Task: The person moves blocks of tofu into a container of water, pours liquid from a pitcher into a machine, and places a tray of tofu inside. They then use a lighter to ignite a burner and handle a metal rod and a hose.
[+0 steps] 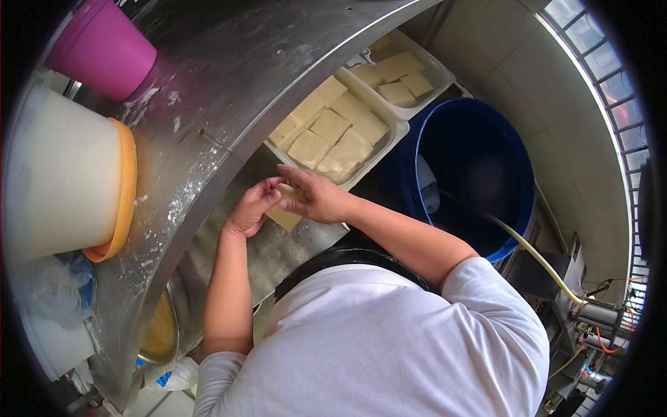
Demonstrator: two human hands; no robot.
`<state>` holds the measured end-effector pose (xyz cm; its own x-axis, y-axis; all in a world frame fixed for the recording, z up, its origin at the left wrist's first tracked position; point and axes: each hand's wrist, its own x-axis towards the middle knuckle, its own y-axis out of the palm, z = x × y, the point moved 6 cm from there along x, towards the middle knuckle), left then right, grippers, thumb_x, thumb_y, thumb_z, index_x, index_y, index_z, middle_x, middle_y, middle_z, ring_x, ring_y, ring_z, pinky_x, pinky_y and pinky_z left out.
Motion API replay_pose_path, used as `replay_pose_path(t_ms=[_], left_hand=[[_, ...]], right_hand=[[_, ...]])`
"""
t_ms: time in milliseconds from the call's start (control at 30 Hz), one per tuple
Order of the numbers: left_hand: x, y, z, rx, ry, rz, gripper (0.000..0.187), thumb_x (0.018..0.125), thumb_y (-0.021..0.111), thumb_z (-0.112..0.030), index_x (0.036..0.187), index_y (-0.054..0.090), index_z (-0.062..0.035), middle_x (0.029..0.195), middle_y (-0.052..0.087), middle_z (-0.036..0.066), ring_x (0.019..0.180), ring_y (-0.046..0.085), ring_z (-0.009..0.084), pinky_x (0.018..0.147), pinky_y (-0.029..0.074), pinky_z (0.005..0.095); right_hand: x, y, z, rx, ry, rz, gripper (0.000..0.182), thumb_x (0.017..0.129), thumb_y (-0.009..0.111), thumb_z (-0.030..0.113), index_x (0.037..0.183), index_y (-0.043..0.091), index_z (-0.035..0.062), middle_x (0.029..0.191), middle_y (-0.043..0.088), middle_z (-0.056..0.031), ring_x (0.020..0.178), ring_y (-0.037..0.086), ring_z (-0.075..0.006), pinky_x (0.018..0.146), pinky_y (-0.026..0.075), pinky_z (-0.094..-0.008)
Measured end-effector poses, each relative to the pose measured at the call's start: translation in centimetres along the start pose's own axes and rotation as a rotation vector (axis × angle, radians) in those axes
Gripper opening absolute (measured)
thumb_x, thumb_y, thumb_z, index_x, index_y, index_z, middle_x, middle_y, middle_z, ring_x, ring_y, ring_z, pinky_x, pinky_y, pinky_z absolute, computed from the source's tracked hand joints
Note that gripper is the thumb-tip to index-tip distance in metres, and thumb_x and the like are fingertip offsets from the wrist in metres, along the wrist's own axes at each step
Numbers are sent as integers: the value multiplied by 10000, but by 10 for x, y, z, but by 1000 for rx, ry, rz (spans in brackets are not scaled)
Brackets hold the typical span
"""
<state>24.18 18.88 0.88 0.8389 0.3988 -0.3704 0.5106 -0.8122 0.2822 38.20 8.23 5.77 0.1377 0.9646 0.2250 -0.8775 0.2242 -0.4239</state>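
A pale, tofu-like slab [285,218] is held between the partly curled fingers of the left hand [246,210] and right hand [328,198]; beyond, many more are held in the nearer tub [398,137], several in the farther tub [445,82].

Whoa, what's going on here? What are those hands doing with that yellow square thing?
A person in a white short-sleeved shirt is holding a pale yellow, flat-sided block with both the left hand and the right hand. The hands are just outside a white rectangular plastic tub, where more pale yellow blocks lie close together. A big round blue barrel stands beside that tub.
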Motion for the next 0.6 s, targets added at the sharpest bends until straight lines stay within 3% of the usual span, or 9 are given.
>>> replay_pose_path(t_ms=[33, 67, 133, 167, 233, 333, 467, 600], left_hand=[[-8, 8, -9, -205, -20, 3, 306, 1042, 648, -324, 1221, 616, -78, 1143, 665, 19, 1083, 641, 129, 823, 583, 342], [-10, -1, -6, -175, -6, -25, 352, 1081, 560, -375, 1239, 603, -64, 1140, 662, 39, 1038, 661, 136, 825, 608, 354], [-19, 3, -17, -186, 20, -94, 348, 1085, 551, -364, 1240, 601, -57, 1139, 666, 52, 1019, 675, 151, 817, 617, 363], [-24, 5, -20, -198, 35, -158, 343, 1089, 542, -353, 1242, 600, -51, 1137, 670, 66, 1000, 689, 165, 809, 626, 372], [-31, 12, -17, -215, 51, -161, 305, 1091, 546, -290, 1235, 594, -25, 1119, 680, 93, 942, 712, 193, 798, 628, 370], [-35, 20, -11, -88, 51, -300, 202, 1072, 553, -160, 1190, 593, -1, 1052, 692, 99, 871, 714, 186, 778, 629, 358], [-30, 15, 1, -48, 50, -400, 176, 1070, 560, -164, 1149, 601, -13, 1009, 693, 94, 853, 710, 176, 771, 629, 358], [-21, 16, 2, -278, 107, -480, 147, 1061, 585, -176, 1114, 607, -40, 945, 674, 63, 779, 649, 137, 748, 613, 354]], right_hand=[[2, 2, 2, 3, -3, 5, 598, 965, 743, 265, 1461, 504, 30, 1309, 642, -206, 1218, 640, -315, 1008, 516, -402], [3, 8, -4, 210, 140, 73, 593, 968, 741, 266, 1456, 508, 24, 1310, 645, -176, 1240, 621, -285, 1033, 497, -393], [4, 14, -12, 582, 405, 159, 520, 979, 730, 233, 1408, 540, 9, 1282, 650, -104, 1208, 619, -224, 1036, 494, -371], [3, 15, -14, 583, 402, 166, 520, 979, 730, 233, 1408, 540, 9, 1282, 650, -104, 1208, 619, -224, 1036, 494, -371], [-3, 21, -24, 1153, 609, 118, 485, 941, 758, 214, 1343, 576, 13, 1221, 665, -117, 1129, 649, -229, 968, 516, -371], [-8, 20, -30, 1211, 620, 135, 417, 958, 738, 178, 1313, 584, 22, 1197, 662, -108, 1114, 654, -229, 961, 528, -380], [-7, 13, -30, 1242, 593, 139, 410, 964, 728, 156, 1323, 579, 27, 1199, 659, -96, 1109, 659, -223, 964, 537, -372], [4, 6, -39, 1229, 559, 151, 413, 949, 723, 114, 1326, 579, 27, 1187, 667, -87, 1088, 667, -214, 957, 539, -359]])
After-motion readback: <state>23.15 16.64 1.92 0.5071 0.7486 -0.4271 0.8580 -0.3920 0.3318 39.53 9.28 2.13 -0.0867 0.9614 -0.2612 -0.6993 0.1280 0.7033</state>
